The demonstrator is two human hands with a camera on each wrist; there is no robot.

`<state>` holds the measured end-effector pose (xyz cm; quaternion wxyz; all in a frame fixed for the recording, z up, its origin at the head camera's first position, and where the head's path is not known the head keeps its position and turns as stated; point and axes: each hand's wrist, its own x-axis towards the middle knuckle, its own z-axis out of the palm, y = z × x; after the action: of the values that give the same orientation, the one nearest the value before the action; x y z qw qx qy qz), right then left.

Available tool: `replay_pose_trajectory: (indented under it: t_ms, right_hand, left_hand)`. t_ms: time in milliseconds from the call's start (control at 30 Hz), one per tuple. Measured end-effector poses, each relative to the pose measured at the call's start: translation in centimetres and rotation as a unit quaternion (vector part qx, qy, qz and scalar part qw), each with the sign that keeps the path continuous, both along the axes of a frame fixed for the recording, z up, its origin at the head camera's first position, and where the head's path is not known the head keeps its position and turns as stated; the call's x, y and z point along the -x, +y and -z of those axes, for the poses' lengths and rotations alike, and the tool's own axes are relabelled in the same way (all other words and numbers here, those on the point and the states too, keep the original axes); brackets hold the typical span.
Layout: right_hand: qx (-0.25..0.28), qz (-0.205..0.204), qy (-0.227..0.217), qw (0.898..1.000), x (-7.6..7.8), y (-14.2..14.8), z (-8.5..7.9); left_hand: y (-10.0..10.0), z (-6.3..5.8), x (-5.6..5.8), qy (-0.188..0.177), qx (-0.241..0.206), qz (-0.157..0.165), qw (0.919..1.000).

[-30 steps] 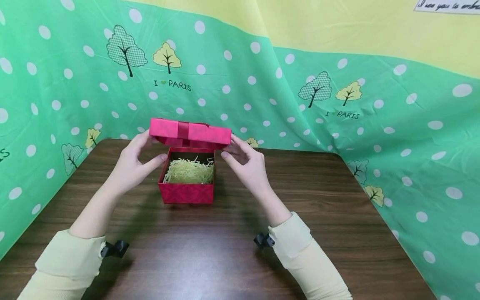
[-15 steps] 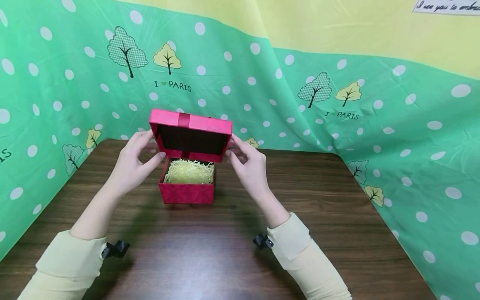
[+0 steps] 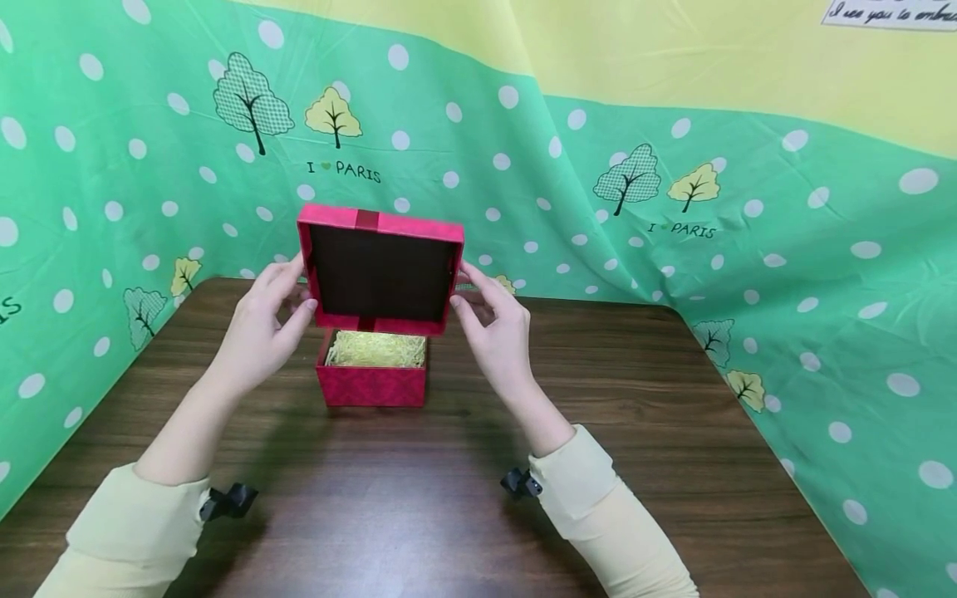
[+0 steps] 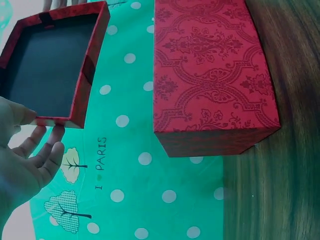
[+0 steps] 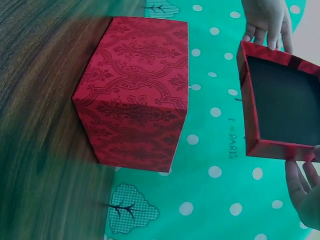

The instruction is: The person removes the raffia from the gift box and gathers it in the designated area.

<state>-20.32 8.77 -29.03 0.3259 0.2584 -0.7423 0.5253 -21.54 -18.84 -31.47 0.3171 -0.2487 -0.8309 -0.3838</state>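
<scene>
A red box lid (image 3: pixel 381 270) with a dark inside and a ribbon band is held up between both hands, tilted so its inside faces me. My left hand (image 3: pixel 262 320) grips its left side between thumb and fingers, and my right hand (image 3: pixel 499 332) grips its right side the same way. Below the lid, a red patterned gift box (image 3: pixel 371 387) stands on the table, filled with pale yellow shredded paper (image 3: pixel 377 349). The lid hides the box's back part. In the left wrist view the lid (image 4: pixel 50 65) hangs apart from the box (image 4: pixel 215 70).
The box stands on a dark wood-grain table (image 3: pixel 598 399). A green polka-dot curtain (image 3: pixel 523 191) with printed trees surrounds the table at the back and sides. Small black devices (image 3: pixel 228 502) are worn at both wrists, by the rolled sleeves.
The lid has risen and tipped up, from nearly level to showing its whole dark inside. Both hands keep hold of its sides. The box has stayed put.
</scene>
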Motion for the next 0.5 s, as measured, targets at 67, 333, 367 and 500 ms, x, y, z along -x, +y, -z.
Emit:
replay_pose_trajectory:
  t_ms: [67,333,367,500]
  right_hand:
    - [0.001,0.001,0.002,1.000,-0.4,-0.1,-0.4]
    - [0.006,-0.003,-0.014,1.000,-1.0,-0.3,-0.9]
    - [0.005,-0.006,-0.016,1.000,-1.0,-0.4,-0.9]
    - [-0.002,-0.041,-0.025,0.999,-1.4,-0.5,-1.3]
  left_hand:
    - [0.0,-0.1,-0.2,-0.013,0.000,0.000,0.9999]
    - [-0.6,-0.8,-0.9,-0.055,-0.005,0.000,0.9985]
    - [-0.7,-0.9,-1.0,-0.061,-0.005,-0.002,0.9981]
    - [-1.1,-1.5,-1.5,-0.090,-0.003,-0.008,0.9959]
